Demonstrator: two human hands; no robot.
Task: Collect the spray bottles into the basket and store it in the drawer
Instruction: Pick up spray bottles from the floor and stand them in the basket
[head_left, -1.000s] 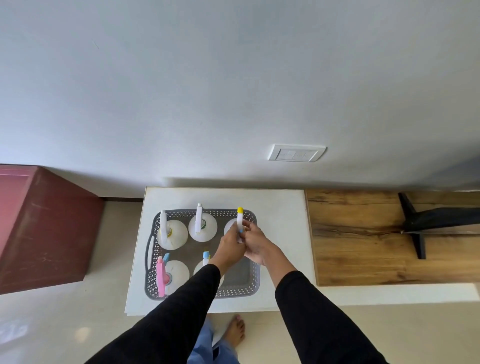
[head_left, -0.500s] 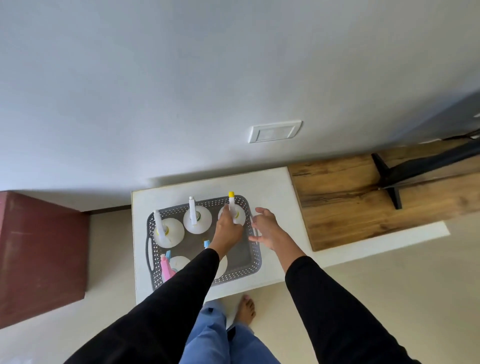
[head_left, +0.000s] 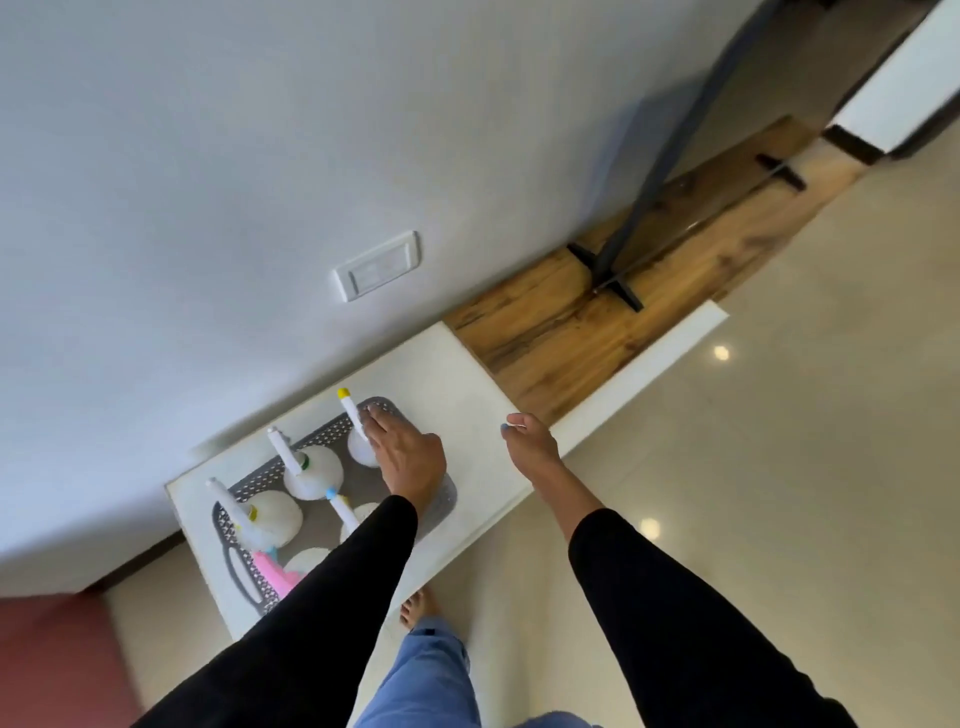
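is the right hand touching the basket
Apart. The head view shows the right hand hanging over the white tabletop, with a bare strip of tabletop between it and the basket.

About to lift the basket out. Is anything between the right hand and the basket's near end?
Nothing visible does. The right hand hovers open over bare white tabletop, apart from the grey basket. The left hand lies over that end of the basket, beside the yellow-tipped spray bottle. No drawer is in view.
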